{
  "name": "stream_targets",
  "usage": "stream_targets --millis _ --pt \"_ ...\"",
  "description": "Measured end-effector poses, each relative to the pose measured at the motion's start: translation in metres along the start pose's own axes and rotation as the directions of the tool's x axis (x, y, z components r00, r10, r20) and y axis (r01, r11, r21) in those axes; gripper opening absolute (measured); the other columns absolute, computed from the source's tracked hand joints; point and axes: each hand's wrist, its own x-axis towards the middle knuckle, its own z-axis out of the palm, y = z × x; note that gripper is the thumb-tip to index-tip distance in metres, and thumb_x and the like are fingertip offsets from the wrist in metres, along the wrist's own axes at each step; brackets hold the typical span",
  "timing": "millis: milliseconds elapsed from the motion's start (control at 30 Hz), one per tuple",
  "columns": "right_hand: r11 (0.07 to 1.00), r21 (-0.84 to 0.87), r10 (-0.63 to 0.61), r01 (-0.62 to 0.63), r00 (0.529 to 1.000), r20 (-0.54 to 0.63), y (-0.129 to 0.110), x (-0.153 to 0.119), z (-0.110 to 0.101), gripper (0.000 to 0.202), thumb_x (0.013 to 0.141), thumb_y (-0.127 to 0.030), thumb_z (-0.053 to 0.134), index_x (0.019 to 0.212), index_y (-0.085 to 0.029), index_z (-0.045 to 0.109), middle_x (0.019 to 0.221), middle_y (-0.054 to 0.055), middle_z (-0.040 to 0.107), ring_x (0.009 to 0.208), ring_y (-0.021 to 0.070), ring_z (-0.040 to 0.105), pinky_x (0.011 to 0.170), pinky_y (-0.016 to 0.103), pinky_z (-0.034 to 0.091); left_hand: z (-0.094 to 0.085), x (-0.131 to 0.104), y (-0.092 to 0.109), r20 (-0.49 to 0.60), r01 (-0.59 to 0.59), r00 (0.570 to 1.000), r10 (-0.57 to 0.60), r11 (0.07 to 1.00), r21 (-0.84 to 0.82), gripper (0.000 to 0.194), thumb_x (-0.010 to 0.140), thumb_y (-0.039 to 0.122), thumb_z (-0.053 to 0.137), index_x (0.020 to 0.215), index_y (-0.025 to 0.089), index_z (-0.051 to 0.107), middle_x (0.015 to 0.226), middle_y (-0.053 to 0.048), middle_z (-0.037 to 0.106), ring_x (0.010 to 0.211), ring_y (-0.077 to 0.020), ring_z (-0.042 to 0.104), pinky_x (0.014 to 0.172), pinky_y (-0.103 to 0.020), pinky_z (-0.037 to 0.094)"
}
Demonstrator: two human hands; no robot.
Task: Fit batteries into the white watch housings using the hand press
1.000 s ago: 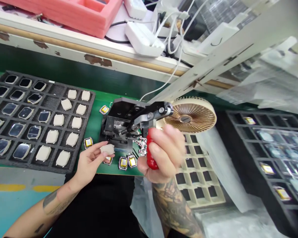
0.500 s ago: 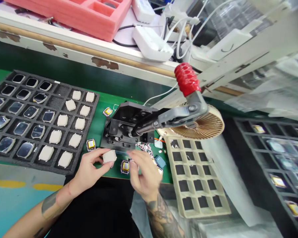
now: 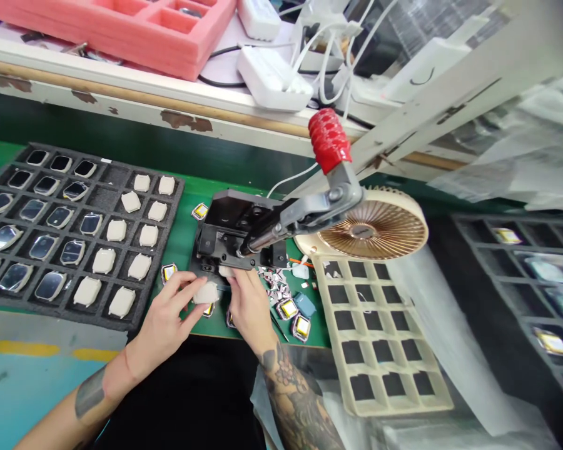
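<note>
My left hand (image 3: 171,312) is closed on a beige watch case (image 3: 206,292) between thumb and fingers, just in front of the black toggle press (image 3: 237,234). My right hand (image 3: 251,306) reaches to the front of the press. Its fingertips are on a pale piece (image 3: 226,270) at the press's lower edge, mostly hidden by the fingers and the press. Small watch modules with yellow inserts lie around the hands, among them one module (image 3: 169,273) on the left and another module (image 3: 301,327) on the right. The press lever has a red wrapped grip (image 3: 329,140).
A dark foam tray (image 3: 143,300) with watch cases and black-screened watches lies left. Right are a beige fan (image 3: 362,231), a cream compartment tray (image 3: 338,337) and a black tray (image 3: 511,300). Small scraps (image 3: 276,284) lie beside the press. A shelf with pink foam (image 3: 192,53) runs behind.
My right hand has moved left and up to the front of the press, uncovering modules on the mat. My left hand still holds the watch case. The view has shifted slightly.
</note>
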Motion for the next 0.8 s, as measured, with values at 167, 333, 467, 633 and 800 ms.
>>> stream_targets --millis 167,333,467,633,800 --pt "0.989 0.147 0.005 0.009 0.995 -0.099 -0.005 -0.034 -0.026 0.055 0.109 -0.007 0.049 0.158 -0.028 0.057 0.152 0.011 0.066 0.144 0.0247 0.063 0.123 0.049 0.057 0.026 0.033 0.002 0.085 -0.019 0.996 -0.018 0.908 0.419 0.034 0.113 0.026 0.059 0.145 0.021 0.071 0.138 -0.014 0.074 0.104 -0.0268 0.081 0.076 -0.036 0.064" --pt "0.997 0.080 -0.008 0.024 0.983 -0.186 0.000 -0.048 -0.038 0.055 0.107 -0.006 0.053 0.158 -0.027 0.059 0.149 0.013 0.070 0.141 0.0269 0.067 0.115 0.052 0.064 0.049 0.067 0.008 0.227 0.028 0.960 -0.164 0.864 0.503 0.027 0.112 0.021 0.056 0.114 0.023 0.084 0.110 -0.014 0.078 0.080 -0.0247 0.079 0.066 -0.033 0.057" --pt "0.996 0.041 -0.065 0.078 0.968 -0.241 0.003 -0.048 -0.044 0.057 0.105 -0.006 0.057 0.159 -0.026 0.059 0.145 0.015 0.072 0.135 0.0296 0.071 0.106 0.053 0.069 0.043 0.069 0.016 0.256 0.024 0.951 -0.172 0.868 0.496 0.030 0.105 0.010 0.058 0.116 0.022 0.083 0.109 -0.013 0.078 0.080 -0.0237 0.079 0.067 -0.031 0.058" --pt "0.965 -0.002 -0.250 0.262 0.921 -0.297 -0.004 -0.036 -0.032 0.068 0.100 0.000 0.060 0.163 -0.025 0.056 0.142 0.016 0.073 0.131 0.0324 0.073 0.103 0.056 0.069 0.021 0.042 0.041 0.255 0.151 0.962 -0.100 0.970 -0.189 0.046 0.100 0.018 0.070 0.145 0.028 0.071 0.140 -0.012 0.074 0.097 -0.0235 0.079 0.087 -0.033 0.065" --pt "0.891 -0.047 -0.452 0.452 0.869 -0.201 -0.036 -0.006 -0.021 0.069 0.099 -0.004 0.067 0.163 -0.027 0.056 0.135 0.015 0.073 0.123 0.0327 0.074 0.095 0.052 0.071 0.006 0.019 0.040 0.084 0.356 0.915 -0.395 0.694 -0.626 0.026 0.108 0.038 0.066 0.121 0.019 0.079 0.101 -0.009 0.079 0.084 -0.0207 0.073 0.075 -0.030 0.062"
